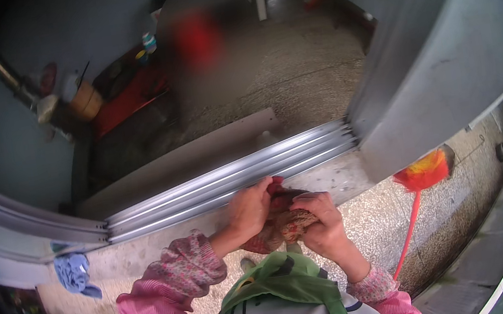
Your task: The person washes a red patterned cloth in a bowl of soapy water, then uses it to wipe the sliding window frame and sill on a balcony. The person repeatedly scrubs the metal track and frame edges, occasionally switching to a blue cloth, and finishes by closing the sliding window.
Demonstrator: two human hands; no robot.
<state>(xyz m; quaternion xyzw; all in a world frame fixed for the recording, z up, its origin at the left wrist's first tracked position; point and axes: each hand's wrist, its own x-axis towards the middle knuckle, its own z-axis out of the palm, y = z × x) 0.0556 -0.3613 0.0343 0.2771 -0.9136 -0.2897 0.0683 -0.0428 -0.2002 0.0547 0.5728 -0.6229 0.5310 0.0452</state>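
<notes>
Both hands grip a crumpled reddish-brown patterned cloth (269, 234) in front of my body. My left hand (251, 210) holds its upper left part, where a red edge shows by the thumb. My right hand (326, 226) is closed around a bunched tan-and-red part on the other side. Just beyond the hands runs a ribbed aluminium sliding-frame track (231, 181), above a pale stone sill (167, 243). The cloth hangs over the sill's near side, and its underside is hidden.
A blue cloth (73, 273) hangs at the sill's left end. To the right is a red-and-yellow broom (424, 171) with a pink handle. Past the track lie a loose board (194, 158), a red surface (128, 102) and a wooden bucket (85, 102). A wall edge (417, 100) bounds the right.
</notes>
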